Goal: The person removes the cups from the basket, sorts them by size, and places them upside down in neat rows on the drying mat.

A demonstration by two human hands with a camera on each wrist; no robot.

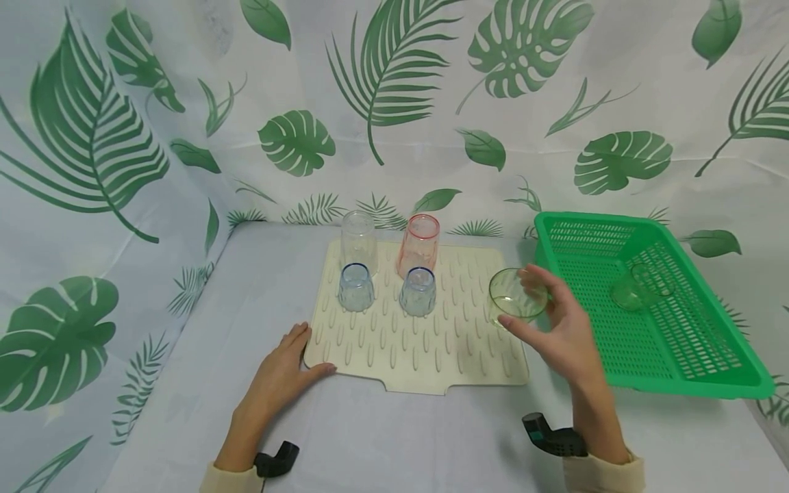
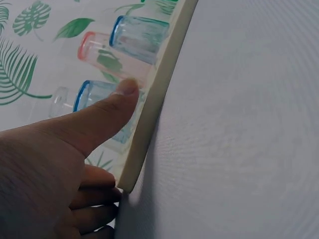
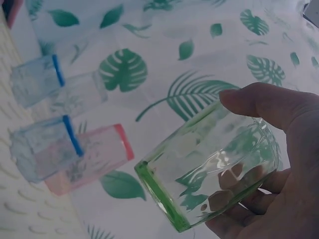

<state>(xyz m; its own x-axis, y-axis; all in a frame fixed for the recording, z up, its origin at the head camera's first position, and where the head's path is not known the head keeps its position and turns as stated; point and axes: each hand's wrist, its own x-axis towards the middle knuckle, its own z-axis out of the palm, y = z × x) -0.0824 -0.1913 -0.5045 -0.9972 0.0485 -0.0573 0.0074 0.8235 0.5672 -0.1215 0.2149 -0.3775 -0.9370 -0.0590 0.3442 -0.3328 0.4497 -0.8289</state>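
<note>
My right hand (image 1: 564, 335) holds a clear green-tinted glass (image 3: 214, 169) between thumb and fingers, above the right part of a cream drying mat (image 1: 382, 366). Its thick green band faces down toward the mat in the right wrist view. At the mat's front left corner, my left hand (image 1: 277, 380) grips the edge, thumb (image 2: 112, 112) on top and fingers by the side. Two small blue-banded glasses (image 1: 356, 291) (image 1: 418, 294) stand on the mat. Behind them are a clear glass (image 1: 359, 239) and a taller pink glass (image 1: 420, 250).
A green plastic basket (image 1: 748, 366) stands to the right of the mat, with another green glass (image 1: 635, 291) lying tilted inside. Leaf-patterned cloth (image 1: 419, 164) hangs behind the pale table (image 1: 345, 438). A black wrist camera (image 1: 555, 438) sits on my right wrist.
</note>
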